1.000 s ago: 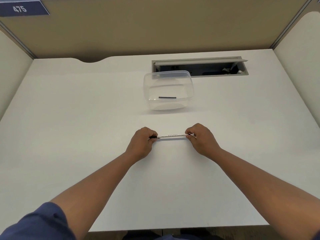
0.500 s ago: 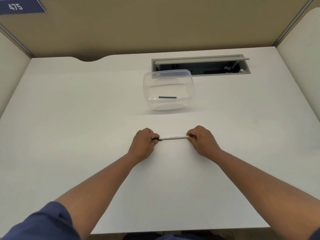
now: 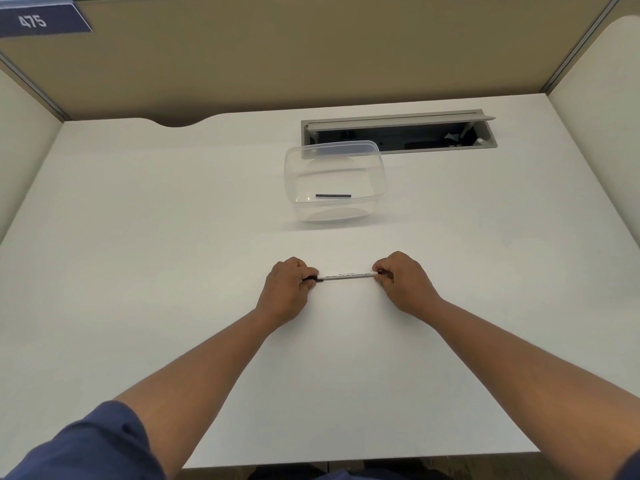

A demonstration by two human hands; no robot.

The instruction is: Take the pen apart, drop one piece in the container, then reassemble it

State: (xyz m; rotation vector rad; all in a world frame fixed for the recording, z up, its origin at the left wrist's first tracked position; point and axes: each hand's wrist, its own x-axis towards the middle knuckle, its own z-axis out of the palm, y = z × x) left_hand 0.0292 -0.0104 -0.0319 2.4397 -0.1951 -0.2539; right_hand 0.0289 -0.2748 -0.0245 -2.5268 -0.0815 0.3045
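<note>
A slim white pen (image 3: pixel 346 275) with small black print lies level between my hands, just above the white desk (image 3: pixel 138 237). My left hand (image 3: pixel 289 292) pinches its dark left end. My right hand (image 3: pixel 403 282) pinches its right end, which is hidden by the fingers. Beyond the pen stands a clear plastic container (image 3: pixel 379 174). A short black pen piece (image 3: pixel 333 195) lies flat on its bottom.
An open grey cable tray (image 3: pixel 485 145) is set into the desk behind the container. Tan partition walls close the desk at the back and on both sides. A blue "475" label (image 3: pixel 33 20) hangs at top left. The desk's front edge is near my elbows.
Both hands keep their hold on the pen's ends. The hands and pen barely shift; the view tilts slightly.
</note>
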